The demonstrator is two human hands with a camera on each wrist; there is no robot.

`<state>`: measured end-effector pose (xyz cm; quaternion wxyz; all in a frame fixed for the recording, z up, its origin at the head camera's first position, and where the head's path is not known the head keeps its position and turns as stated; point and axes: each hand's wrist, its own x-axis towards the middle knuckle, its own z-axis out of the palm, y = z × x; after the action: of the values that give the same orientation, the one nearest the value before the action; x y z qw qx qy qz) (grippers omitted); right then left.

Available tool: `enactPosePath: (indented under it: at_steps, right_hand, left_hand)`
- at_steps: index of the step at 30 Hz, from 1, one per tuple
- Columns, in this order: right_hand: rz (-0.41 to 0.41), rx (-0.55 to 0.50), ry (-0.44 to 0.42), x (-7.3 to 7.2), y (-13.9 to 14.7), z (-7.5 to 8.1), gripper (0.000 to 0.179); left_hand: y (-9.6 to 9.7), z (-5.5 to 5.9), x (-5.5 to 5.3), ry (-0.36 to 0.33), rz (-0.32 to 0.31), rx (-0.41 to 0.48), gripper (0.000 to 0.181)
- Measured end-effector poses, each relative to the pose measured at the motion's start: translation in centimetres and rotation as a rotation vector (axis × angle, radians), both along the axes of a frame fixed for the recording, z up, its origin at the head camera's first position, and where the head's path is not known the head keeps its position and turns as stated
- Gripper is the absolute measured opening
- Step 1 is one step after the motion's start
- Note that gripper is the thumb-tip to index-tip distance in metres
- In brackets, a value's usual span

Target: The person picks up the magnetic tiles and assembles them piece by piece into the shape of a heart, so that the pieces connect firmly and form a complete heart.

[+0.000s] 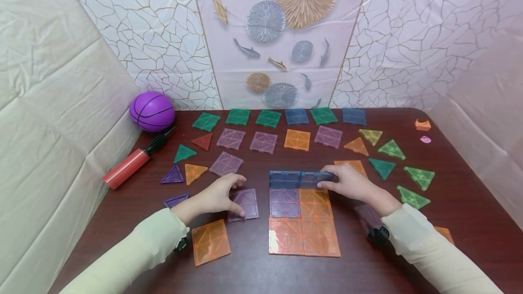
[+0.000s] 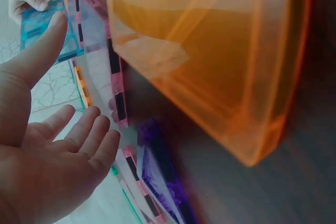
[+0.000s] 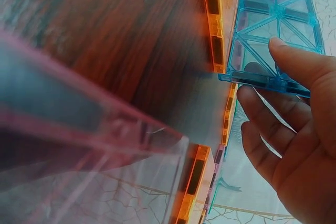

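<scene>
Two blue square magnetic tiles (image 1: pixel 284 180) stand upright side by side along the back edge of a flat block. That block joins a purple tile (image 1: pixel 284 203) with several orange tiles (image 1: pixel 320 236). My right hand (image 1: pixel 348 182) pinches the right-hand blue tile (image 3: pixel 278 51) at its outer edge, thumb on one face and fingers on the other. My left hand (image 1: pixel 218 197) hovers over a loose purple tile (image 1: pixel 248 204), thumb and fingers spread apart. In the left wrist view, nothing lies between the thumb and fingers of the left hand (image 2: pixel 58 145).
A loose orange tile (image 1: pixel 210 242) lies by the left wrist, and a purple one (image 1: pixel 367 216) under the right forearm. Square tiles (image 1: pixel 268 118) line the back; triangles (image 1: pixel 420 177) lie at both sides. A purple ball (image 1: pixel 152 111) and red hand pump (image 1: pixel 127 167) are at left.
</scene>
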<state>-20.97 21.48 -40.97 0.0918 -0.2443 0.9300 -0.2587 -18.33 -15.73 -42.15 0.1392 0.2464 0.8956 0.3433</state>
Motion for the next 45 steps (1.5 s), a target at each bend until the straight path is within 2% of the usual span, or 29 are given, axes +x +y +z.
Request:
enactPosePath:
  at_steps: [4, 11, 18, 25, 31, 36, 41, 45]
  right_hand:
    - [-0.008, 0.001, -0.003, 0.0, -0.1, -0.1, 0.031]
    - [-0.006, 0.011, 0.012, 0.1, -0.1, -0.1, 0.030]
    - [-0.010, 0.007, 0.018, 0.1, -0.1, -0.1, 0.028]
    - [-0.008, 0.010, 0.021, 0.1, -0.1, -0.2, 0.027]
    - [-0.006, 0.002, 0.024, 0.1, -0.2, -0.1, 0.027]
    - [-0.009, 0.000, 0.024, 0.1, -0.1, -0.2, 0.026]
    - [-0.014, -0.002, 0.013, 0.1, -0.1, -0.2, 0.027]
    - [-0.013, -0.001, 0.011, 0.2, -0.1, -0.2, 0.027]
  left_hand:
    - [0.1, -0.5, 0.2, 0.013, -0.021, -0.063, 0.084]
    - [0.5, -0.7, 0.5, 0.092, -0.045, -0.129, 0.083]
    - [1.3, -0.5, 0.4, 0.097, 0.051, -0.118, 0.081]
    - [1.7, -0.2, -0.2, 0.124, 0.107, -0.034, 0.062]
    - [2.1, -0.3, -0.5, 0.059, 0.207, 0.029, 0.049]
    - [2.4, -0.3, -0.5, 0.014, 0.289, 0.081, 0.041]
    - [3.0, -0.3, -0.3, -0.001, 0.356, 0.120, 0.039]
    - [3.5, -0.4, -0.2, -0.039, 0.396, 0.136, 0.041]
